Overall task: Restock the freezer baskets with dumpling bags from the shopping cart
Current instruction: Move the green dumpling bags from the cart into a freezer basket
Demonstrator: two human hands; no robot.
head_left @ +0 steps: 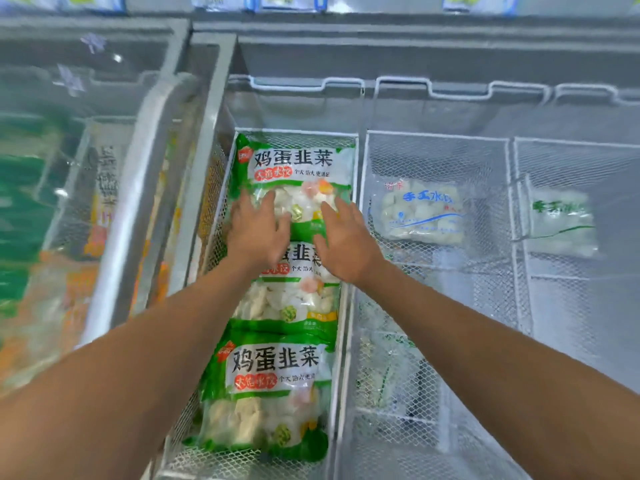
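Three green-and-white dumpling bags lie in a row inside the left white wire basket [349,306] of the open freezer. The far bag [294,164] lies flat against the basket's back end. Flat on its lower part rest my left hand [258,230] and my right hand [343,242], fingers straight, pressing down. The middle bag [287,299] is partly hidden under my hands and wrists. The near bag [270,393] lies closest to me, overlapping the middle one. The shopping cart is out of sight.
The basket to the right [436,140] holds a clear bag of white dumplings with blue print [420,211]. A third basket holds a similar bag with green print [561,223]. On the left, a slid-open glass lid [86,168] covers other packaged goods.
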